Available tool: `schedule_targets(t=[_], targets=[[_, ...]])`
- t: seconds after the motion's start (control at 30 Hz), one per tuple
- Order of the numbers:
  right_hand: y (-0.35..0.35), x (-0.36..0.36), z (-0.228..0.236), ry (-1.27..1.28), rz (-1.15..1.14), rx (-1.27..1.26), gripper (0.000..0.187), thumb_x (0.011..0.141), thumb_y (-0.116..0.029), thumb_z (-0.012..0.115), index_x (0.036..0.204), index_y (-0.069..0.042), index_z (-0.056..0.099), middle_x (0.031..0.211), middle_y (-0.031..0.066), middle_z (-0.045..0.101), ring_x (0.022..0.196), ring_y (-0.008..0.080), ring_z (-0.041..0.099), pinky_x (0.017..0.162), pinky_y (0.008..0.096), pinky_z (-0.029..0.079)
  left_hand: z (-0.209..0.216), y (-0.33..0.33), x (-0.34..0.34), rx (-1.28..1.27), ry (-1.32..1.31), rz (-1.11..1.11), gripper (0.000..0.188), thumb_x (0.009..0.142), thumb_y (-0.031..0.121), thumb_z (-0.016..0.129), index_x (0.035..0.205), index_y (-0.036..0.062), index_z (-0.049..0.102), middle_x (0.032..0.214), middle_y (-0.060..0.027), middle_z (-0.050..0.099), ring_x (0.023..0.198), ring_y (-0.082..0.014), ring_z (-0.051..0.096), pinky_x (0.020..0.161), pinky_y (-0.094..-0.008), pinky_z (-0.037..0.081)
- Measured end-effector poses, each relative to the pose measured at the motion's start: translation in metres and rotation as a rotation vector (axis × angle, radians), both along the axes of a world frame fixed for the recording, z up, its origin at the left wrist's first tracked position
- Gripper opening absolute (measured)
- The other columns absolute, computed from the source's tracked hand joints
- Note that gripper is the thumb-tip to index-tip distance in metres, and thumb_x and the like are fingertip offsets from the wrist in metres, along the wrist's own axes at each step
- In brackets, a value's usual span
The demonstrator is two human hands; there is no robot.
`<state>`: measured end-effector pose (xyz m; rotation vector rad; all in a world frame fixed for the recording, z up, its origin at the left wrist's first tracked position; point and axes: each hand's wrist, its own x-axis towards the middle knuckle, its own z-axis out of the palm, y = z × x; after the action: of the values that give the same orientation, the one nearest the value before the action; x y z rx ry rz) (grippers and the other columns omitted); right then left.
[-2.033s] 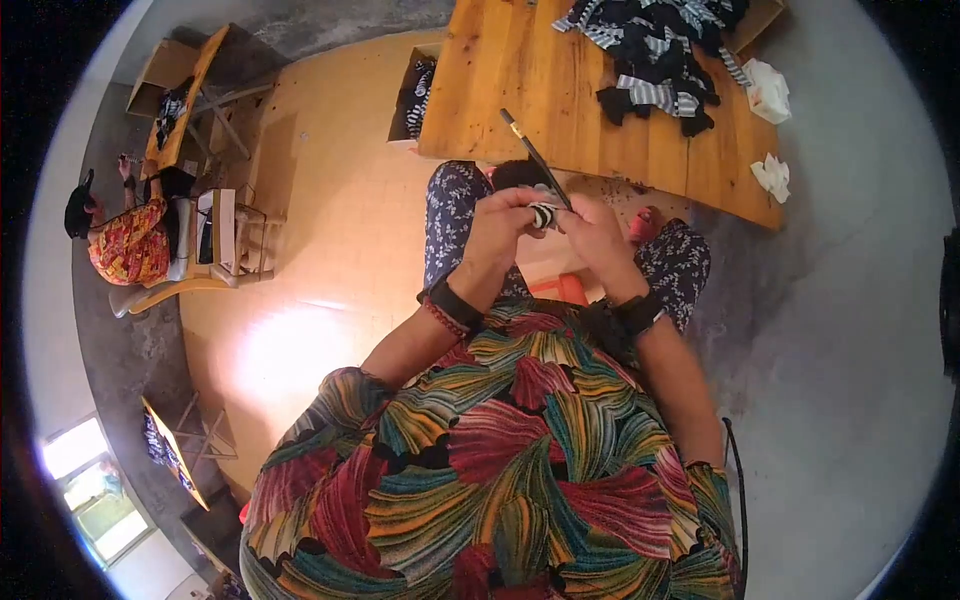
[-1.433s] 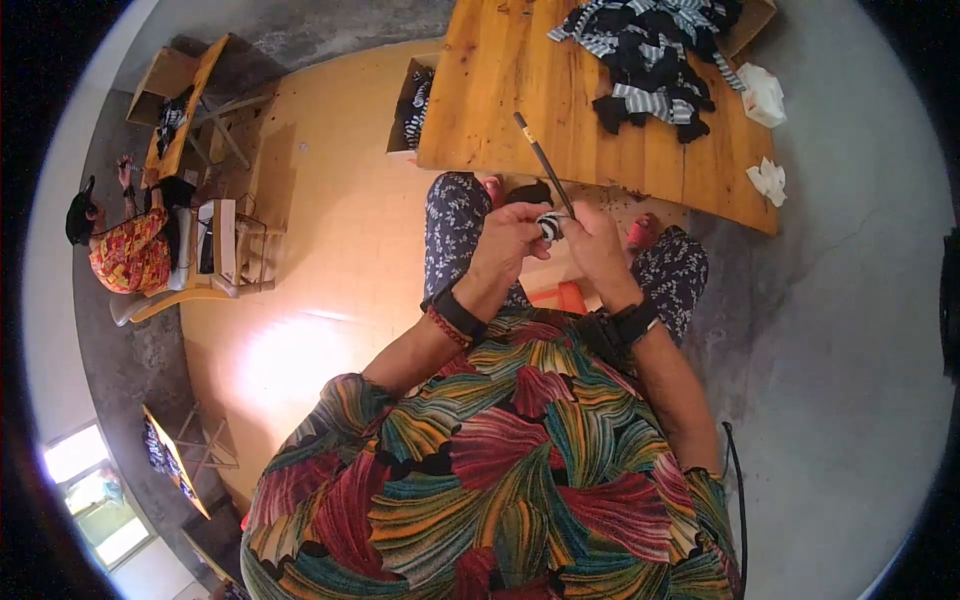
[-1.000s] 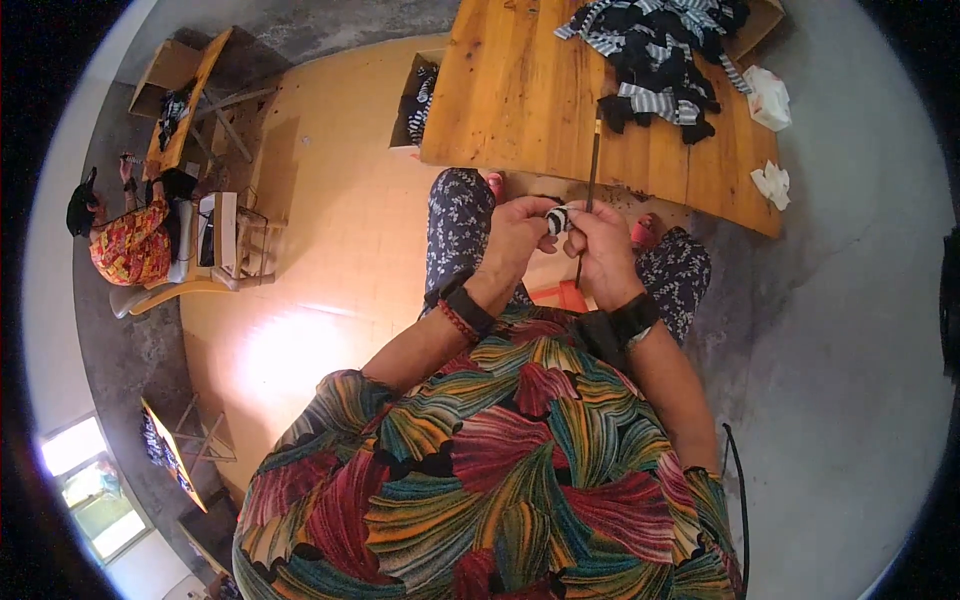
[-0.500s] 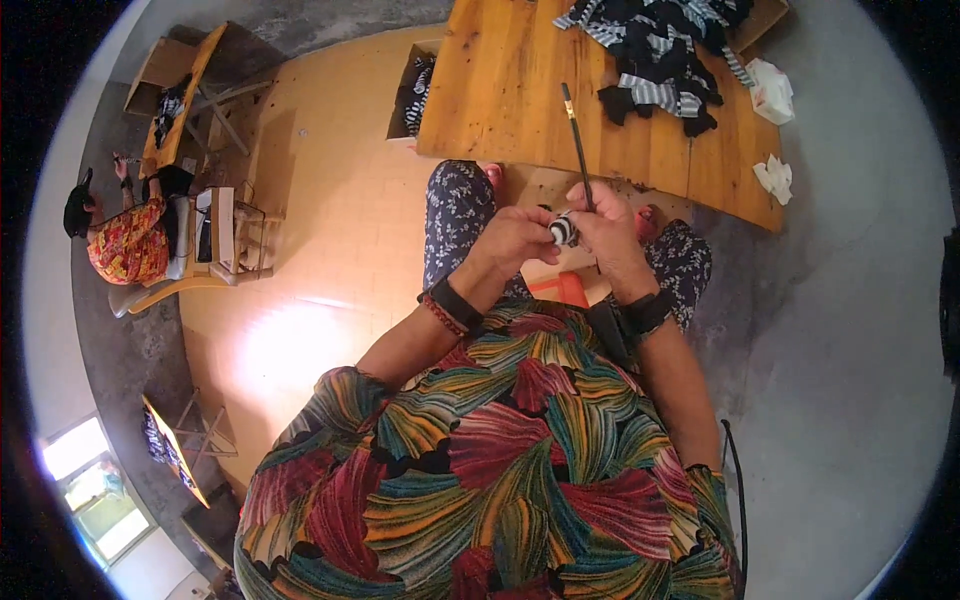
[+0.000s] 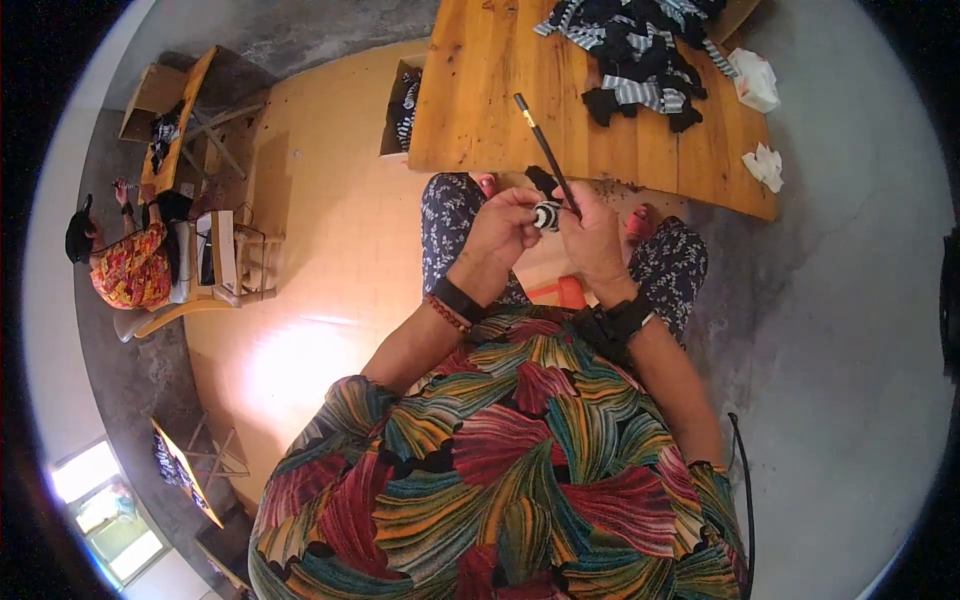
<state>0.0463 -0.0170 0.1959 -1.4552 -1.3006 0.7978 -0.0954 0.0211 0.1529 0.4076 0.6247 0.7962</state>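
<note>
The work on one small piece is under way: a black-and-white striped piece (image 5: 546, 214) is up in the hands, bunched into a rounded form with its stripes curving round it, and it is not yet set down. Plenty looks left to handle, since a loose heap of black and striped fabric pieces (image 5: 645, 55) spreads across the far right of the wooden tabletop (image 5: 500, 80). More striped items (image 5: 406, 110) lie in an open cardboard box (image 5: 388, 140) beside the tabletop's left edge; whether those are finished or waiting, the pictures do not settle.

The striped piece sits between the two hands, above the lap and just short of the tabletop's near edge. The left hand (image 5: 497, 235) pinches it from the left, thumb and fingers closed on its side. The right hand (image 5: 597, 245) is just to the right of it, fingers closed around a slim black stick (image 5: 545, 150) with a gold band, which slants up and to the left over the tabletop. The stick's lower end runs in at the right hand's fingers, close by the striped piece; the piece is small here and partly covered, so contact between the two is probable rather than certain.
</note>
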Motion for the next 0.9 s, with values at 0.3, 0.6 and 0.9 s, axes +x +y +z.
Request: schedule_targets(t=[0.3, 0.6, 0.9], targets=[[-0.001, -0.001, -0.001, 0.043, -0.013, 0.004, 0.020, 0.073, 0.002, 0.047, 0.092, -0.001, 0.052, 0.080, 0.0140, 0.060, 0.072, 0.0244, 0.061, 0.063, 0.0310, 0.046, 0.021, -0.009, 0.002, -0.129, -0.319, -0.025, 0.023, 0.073, -0.003, 0.054, 0.093, 0.0073, 0.058, 0.073, -0.0044, 0.055, 0.049, -0.0115, 0.040, 0.043, -0.0224, 0.032], [-0.004, -0.003, 0.006, 0.707, -0.041, -0.390, 0.022, 0.073, 0.005, 0.051, 0.093, -0.004, 0.052, 0.064, -0.0012, 0.046, 0.044, 0.0044, 0.038, 0.038, 0.0206, 0.029, 0.024, -0.016, -0.005, 0.029, -0.046, -0.030, 0.021, 0.072, -0.004, 0.054, 0.092, 0.0037, 0.055, 0.073, -0.0080, 0.057, 0.044, -0.0141, 0.046, 0.038, -0.0242, 0.035], [0.006, 0.005, 0.005, 1.233, 0.022, -0.442, 0.020, 0.077, 0.002, 0.052, 0.095, -0.005, 0.049, 0.064, 0.0026, 0.049, 0.039, 0.0081, 0.038, 0.035, 0.0240, 0.029, 0.031, -0.025, 0.014, 0.092, 0.089, 0.201, 0.021, 0.074, -0.005, 0.048, 0.092, 0.0023, 0.054, 0.074, -0.0069, 0.058, 0.050, -0.0143, 0.053, 0.042, -0.0253, 0.045]])
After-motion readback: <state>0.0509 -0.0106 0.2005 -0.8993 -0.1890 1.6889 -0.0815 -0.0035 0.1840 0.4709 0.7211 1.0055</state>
